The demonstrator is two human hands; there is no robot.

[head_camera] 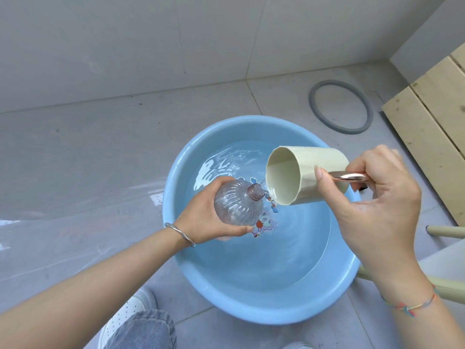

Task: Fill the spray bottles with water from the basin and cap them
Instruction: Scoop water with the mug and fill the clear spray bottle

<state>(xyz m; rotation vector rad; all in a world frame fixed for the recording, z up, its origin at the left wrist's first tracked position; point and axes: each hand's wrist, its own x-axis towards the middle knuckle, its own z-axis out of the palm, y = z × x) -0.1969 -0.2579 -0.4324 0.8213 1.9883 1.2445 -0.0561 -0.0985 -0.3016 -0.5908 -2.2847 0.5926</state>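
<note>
Blue basin (191, 280) on grey floor tiles, water rippling inside. Her left hand (201, 217) wraps the ribbed clear bottle (237, 204), tilted over the water; her right hand (377, 195) grips the shiny handle (348, 176) of a cream cup (314, 170), tipped to the narrow threaded neck. I'd say that small mouth is the risk: pour quickly and water splashes past, and the wet plastic may slip.

over the basin (251, 316), the bottle (236, 202) in the left hand (201, 217) and the tilted cup (319, 157) in the right hand (382, 197) fill the middle; open water at 12 and 6 o'clock. outside it, floor (88, 159) lies open from 9 to 12; grey ring (337, 83) at 1, wooden planks (432, 127) at 2, cream legs (448, 231) at 4, shoe (130, 308) at 7.
</note>
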